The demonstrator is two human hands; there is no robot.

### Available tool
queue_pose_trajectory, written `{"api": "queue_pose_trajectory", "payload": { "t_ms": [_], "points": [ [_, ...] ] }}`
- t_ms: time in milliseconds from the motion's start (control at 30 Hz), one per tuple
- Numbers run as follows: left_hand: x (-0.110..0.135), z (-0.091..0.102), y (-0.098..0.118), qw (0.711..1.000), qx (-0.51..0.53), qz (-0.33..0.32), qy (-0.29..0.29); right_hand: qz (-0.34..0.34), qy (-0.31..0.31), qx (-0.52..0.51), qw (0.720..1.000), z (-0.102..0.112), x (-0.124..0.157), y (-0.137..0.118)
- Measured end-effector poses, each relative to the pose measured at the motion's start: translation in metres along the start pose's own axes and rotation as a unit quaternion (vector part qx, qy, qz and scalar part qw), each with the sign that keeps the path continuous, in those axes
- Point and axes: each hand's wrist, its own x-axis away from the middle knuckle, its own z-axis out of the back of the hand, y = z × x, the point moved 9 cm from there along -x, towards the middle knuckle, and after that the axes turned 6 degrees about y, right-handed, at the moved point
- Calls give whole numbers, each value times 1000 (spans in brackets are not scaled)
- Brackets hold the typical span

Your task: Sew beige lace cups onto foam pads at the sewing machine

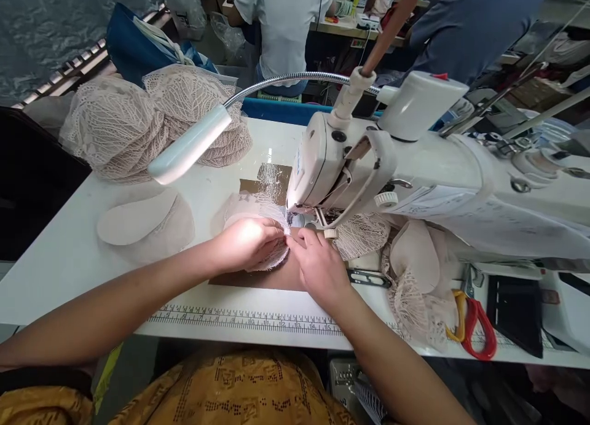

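Note:
A pale lace cup lies under the head of a white sewing machine, close to the needle. My left hand is closed on the cup's top, fingertips pressed together near its right edge. From the right, my right hand pinches the same edge with thumb and forefinger, so the fingertips of both hands nearly meet. The exact stitch line is hidden by my fingers. Beneath the cup is a brown plate on the white table.
Stacked lace cups stand at the back left, near a lamp. A cup pad on sheer fabric lies left. Right are more lace pieces, red-handled scissors and a dark tray. A person sits beyond.

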Motion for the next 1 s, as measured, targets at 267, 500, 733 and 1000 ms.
{"api": "queue_pose_trajectory", "payload": {
  "t_ms": [267,500,733,1000],
  "points": [
    [-4,-23,-13,991,-107,-62,46,-37,2,18,999,-2,-10,6],
    [-9,-18,-17,989,-114,-73,60,-51,7,17,999,-5,-13,9],
    [-9,-17,-24,993,-99,-34,62,-34,10,13,999,-6,-8,7],
    [-5,-16,-36,982,-170,79,39,-22,53,-8,998,-5,-5,8]
  ]
}}
